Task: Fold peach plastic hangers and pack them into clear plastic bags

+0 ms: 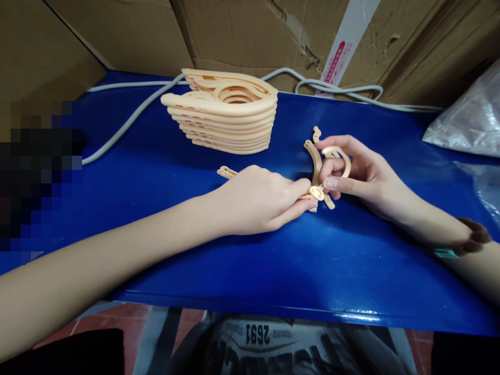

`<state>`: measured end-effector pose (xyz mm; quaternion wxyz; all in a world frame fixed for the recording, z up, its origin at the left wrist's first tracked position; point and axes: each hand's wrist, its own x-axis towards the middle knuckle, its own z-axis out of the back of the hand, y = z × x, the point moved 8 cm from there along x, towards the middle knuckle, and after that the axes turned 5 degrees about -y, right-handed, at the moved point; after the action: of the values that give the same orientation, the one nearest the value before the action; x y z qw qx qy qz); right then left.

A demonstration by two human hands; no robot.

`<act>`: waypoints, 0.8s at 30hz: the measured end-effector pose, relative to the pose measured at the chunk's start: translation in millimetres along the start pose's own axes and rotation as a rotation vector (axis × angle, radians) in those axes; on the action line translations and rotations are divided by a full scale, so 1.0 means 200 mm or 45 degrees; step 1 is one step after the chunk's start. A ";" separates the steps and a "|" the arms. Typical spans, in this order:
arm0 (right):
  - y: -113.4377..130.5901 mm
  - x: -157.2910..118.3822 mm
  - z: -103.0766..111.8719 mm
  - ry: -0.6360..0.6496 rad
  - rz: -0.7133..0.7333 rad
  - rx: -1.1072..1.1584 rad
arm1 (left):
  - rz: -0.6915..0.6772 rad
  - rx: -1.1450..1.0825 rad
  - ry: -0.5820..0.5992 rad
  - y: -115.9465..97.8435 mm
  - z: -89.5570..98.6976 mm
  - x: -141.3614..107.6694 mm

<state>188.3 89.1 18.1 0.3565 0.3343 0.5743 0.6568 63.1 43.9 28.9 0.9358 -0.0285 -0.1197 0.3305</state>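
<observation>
My left hand (261, 200) is closed around a beige plastic hanger arm; its slotted end (226, 172) sticks out past the knuckles. Between both hands is a round joint (316, 193), where the arm meets other beige parts. My right hand (359, 172) pinches the curved hanger hook (344, 159) near this joint, with the fingers curled through it. Another curved hanger arm (313, 159) stands up beside the right fingers, and a small knobbed end (316, 133) shows above them. The fingers hide how the parts join.
A neat stack of folded beige hangers (230, 122) stands behind my left hand on the blue table (250, 271). A grey cable (133, 125) runs along the back by the cardboard (242, 36). Clear plastic bags (469, 117) lie at the right.
</observation>
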 end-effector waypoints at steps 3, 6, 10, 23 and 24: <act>0.01 0.00 -0.01 0.026 0.023 -0.012 | -0.027 0.021 0.005 -0.01 0.00 0.00; 0.02 0.00 -0.02 0.045 0.035 -0.009 | -0.028 0.035 0.036 -0.02 -0.01 -0.01; 0.02 0.00 -0.02 0.035 0.023 -0.020 | -0.028 0.043 0.061 -0.02 -0.02 0.00; 0.01 0.00 0.01 -0.055 0.036 0.032 | 0.194 -0.034 0.099 0.03 -0.01 0.01; 0.01 0.00 0.01 -0.055 0.036 0.036 | 0.204 -0.066 0.091 0.03 -0.01 0.01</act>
<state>189.6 90.6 20.1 0.3546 0.3615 0.5708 0.6463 60.8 50.4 26.5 0.9090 -0.0739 -0.0921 0.3998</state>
